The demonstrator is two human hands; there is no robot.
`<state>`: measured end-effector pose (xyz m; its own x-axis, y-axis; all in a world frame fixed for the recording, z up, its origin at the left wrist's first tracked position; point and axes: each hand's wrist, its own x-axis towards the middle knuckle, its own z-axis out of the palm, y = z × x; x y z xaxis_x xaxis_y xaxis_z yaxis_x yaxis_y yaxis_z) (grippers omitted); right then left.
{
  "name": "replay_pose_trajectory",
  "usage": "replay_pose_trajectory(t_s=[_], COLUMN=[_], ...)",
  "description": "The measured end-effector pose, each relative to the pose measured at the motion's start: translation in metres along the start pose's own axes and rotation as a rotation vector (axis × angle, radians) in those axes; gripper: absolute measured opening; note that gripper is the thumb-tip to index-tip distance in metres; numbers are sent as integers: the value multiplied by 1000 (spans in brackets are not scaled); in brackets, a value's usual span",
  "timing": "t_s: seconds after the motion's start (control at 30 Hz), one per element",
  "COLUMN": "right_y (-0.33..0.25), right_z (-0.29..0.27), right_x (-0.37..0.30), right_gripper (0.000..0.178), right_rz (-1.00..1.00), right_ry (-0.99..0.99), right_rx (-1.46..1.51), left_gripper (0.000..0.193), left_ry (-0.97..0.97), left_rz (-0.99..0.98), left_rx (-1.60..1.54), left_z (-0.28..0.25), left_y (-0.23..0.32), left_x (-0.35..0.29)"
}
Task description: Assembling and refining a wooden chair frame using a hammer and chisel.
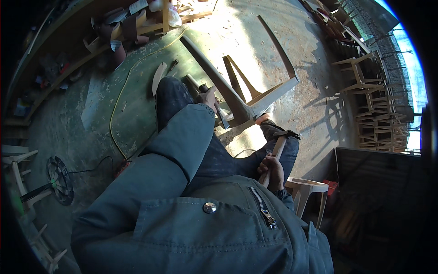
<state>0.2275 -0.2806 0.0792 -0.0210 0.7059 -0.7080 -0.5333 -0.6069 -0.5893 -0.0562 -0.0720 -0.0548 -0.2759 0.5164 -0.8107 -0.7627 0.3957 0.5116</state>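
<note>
Between my knees a wooden chair frame (213, 71) lies on the floor with its long legs pointing away from me, and my foot (264, 118) is beside its near corner. My left hand (208, 98) is closed around a dark-handled chisel (222, 119), whose metal blade points down near that corner. The blade's tip looks apart from the wood, though I cannot be sure. My right hand (272, 169) grips the wooden handle of a hammer (279, 147). The hammer's dark head rests on or just above my right knee.
A yellow cable (119, 98) curves across the floor at left, near a round fan (60, 180). By my right side stands a wooden stool (303, 189). Stacked chair frames (376, 109) line the far right. Sanding-paper rolls (119, 52) sit on a bench at upper left.
</note>
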Motion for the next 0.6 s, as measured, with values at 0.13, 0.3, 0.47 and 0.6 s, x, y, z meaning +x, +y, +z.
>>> replay_pose_trajectory(t_s=[0.13,0.3,0.47,0.6], right_y=[-4,2,-7,-15], right_z=[11,6,-5,-3], right_x=[-1,12,23,28], right_gripper=[19,23,20,17], right_rz=[-46,34,41,87], right_ry=[-5,31,65,80], right_rx=[20,-25,40,198], left_gripper=[36,45,41,64], left_ry=[-57,-57,-179,-32], left_rz=[59,36,372,578], left_rx=[-10,258,314,640], left_z=[5,9,29,40], left_y=[3,-5,-21,-41], left_x=[-5,-1,3,4])
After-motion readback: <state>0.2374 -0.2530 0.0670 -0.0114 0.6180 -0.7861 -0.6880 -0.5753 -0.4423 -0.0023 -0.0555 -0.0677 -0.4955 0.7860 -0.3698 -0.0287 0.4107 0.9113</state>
